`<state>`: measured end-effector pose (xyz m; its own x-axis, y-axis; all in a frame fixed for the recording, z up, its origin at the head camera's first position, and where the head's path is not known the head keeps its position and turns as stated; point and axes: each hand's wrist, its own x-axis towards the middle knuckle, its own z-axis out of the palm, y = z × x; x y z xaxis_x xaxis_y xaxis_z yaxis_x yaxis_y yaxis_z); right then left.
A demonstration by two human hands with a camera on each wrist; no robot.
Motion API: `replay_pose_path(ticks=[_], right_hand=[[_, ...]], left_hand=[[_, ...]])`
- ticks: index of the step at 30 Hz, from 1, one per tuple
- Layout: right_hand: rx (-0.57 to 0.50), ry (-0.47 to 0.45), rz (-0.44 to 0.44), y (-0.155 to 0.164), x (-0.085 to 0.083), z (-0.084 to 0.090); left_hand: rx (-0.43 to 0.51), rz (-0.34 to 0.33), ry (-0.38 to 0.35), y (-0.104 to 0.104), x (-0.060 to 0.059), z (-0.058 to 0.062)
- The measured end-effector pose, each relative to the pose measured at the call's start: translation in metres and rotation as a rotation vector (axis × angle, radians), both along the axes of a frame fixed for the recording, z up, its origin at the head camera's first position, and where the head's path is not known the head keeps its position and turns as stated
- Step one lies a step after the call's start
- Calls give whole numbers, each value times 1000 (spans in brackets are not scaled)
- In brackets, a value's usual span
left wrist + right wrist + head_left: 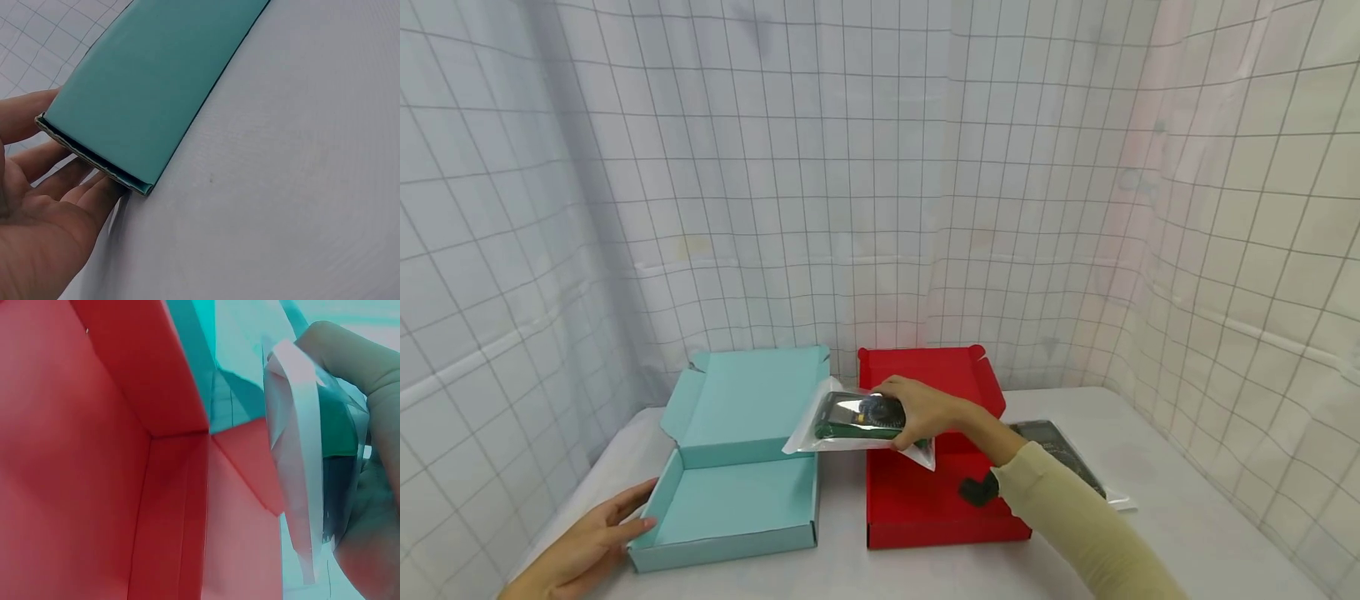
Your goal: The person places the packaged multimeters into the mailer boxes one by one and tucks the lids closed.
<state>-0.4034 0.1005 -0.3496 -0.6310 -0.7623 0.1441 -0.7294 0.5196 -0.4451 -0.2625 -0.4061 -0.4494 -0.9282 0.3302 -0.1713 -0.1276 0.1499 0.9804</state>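
Note:
My right hand (921,412) holds a multimeter (850,412) in a clear plastic bag (808,437), raised over the gap between two boxes. The meter is black with green sides and a dial, partly covered by my fingers. In the right wrist view, the bag (294,425) appears edge-on beside the red box (169,506). My left hand (591,537) grips the left wall of the light blue box (737,500), thumb at the rim and fingers along the outside. The left wrist view shows those fingers (53,165) at the box corner (144,106).
Both boxes stand with lids raised at the back of a white-covered table (842,575). A flat black package (1060,450) lies to the right, partly behind my right forearm. A dark shape (977,490) shows beside that forearm. Grid-patterned curtains (880,167) enclose the table.

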Motion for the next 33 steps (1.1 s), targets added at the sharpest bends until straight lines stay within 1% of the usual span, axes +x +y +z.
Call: replay_pose_path(ticks=[3, 7, 11, 15, 21, 29, 33], right_hand=[[9, -1, 23, -11, 1, 2], [19, 14, 61, -25, 2, 5], [19, 10, 99, -40, 1, 6], [31, -17, 129, -54, 1, 4], [61, -11, 165, -74, 2, -1], [88, -23, 223, -102, 6, -5], [115, -17, 241, -115, 9, -6]], left_hand=[[21, 1, -6, 1, 1, 1], [23, 5, -12, -1, 0, 2], [-9, 9, -5, -4, -2, 2], [-17, 13, -19, -2, -2, 2], [29, 14, -44, 1, -2, 4], [14, 27, -28, 3, -1, 4], [0, 20, -21, 1, 0, 3]])
